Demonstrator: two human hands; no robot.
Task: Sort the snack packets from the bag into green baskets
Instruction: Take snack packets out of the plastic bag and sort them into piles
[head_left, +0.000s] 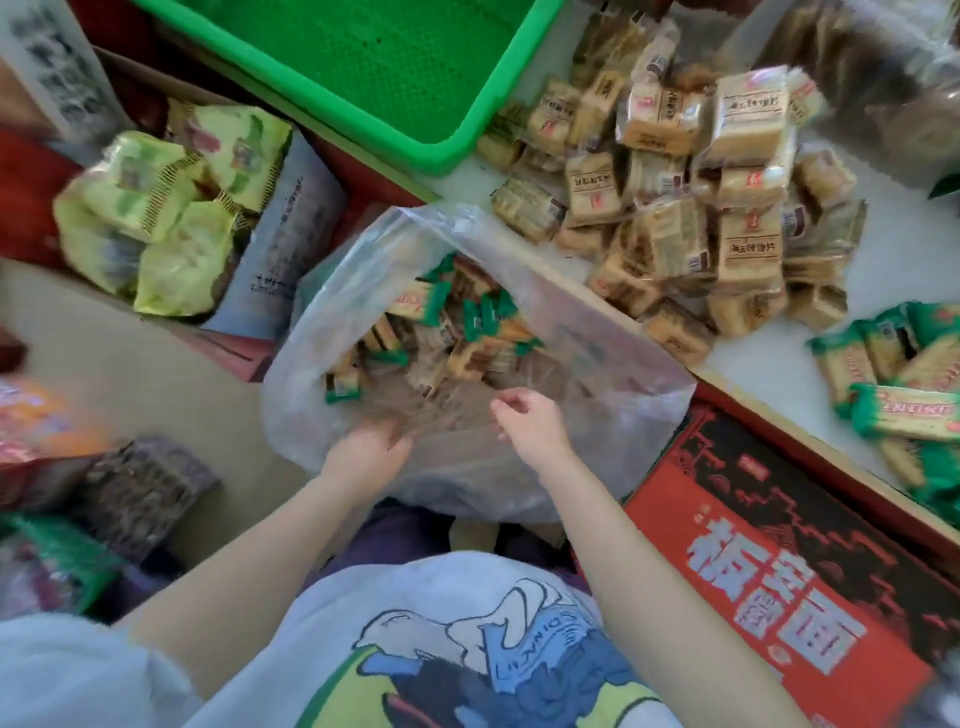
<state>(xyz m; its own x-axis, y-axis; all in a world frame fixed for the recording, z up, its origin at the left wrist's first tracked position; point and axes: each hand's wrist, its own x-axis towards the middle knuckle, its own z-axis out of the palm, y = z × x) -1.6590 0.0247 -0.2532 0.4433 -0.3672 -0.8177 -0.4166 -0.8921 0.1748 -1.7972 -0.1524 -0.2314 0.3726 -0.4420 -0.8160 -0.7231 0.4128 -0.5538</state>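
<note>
I see the crinkly clear plastic bag (467, 332) open on the floor w/ small flat green-edged packets (441, 322) inside. Left hand (369, 452) grips the bag rim; right hand (524, 415) hovers, fingers loosely curled, empty. Green mesh basket (374, 67) sits beyond.

We've got the mouth of the clear bag (571, 332) gaping wide, an easy reach down to the packets (441, 332) inside. Ahead, the green basket (441, 150) lies open. To the right a heap of tan packets (675, 197) crowds the white surface (769, 364).
</note>
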